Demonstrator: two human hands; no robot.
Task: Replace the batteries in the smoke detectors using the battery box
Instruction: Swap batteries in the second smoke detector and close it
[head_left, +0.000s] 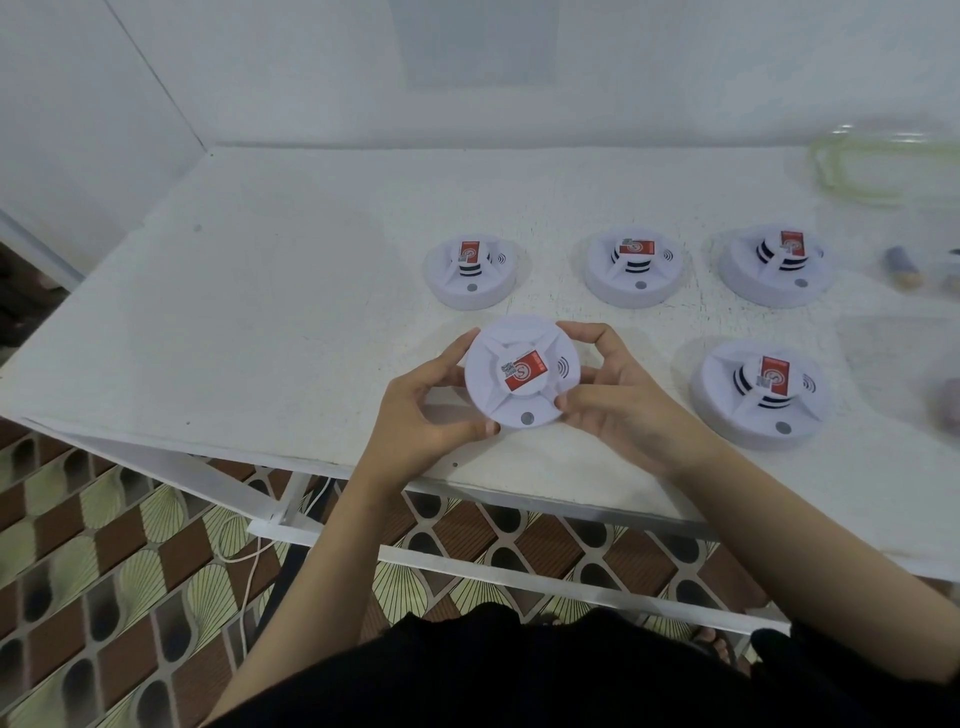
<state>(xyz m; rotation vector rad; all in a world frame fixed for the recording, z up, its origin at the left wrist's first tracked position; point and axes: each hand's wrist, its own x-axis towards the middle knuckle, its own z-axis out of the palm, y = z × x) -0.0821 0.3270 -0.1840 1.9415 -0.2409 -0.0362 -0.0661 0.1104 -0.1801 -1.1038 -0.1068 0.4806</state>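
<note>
Round white plastic smoke detector w/ red sticker (522, 371) over white surface (260, 312) — left hand (431, 400) & right hand (618, 395) fingers (584, 332) grasp its rim; another such detector (761, 392) rests to the right.

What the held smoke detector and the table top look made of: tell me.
The held smoke detector: likely moulded plastic, white, smooth matte shell with crisp raised ribs. The table top: white-painted, with a rough, speckled surface; the material under the paint is unclear.
</note>
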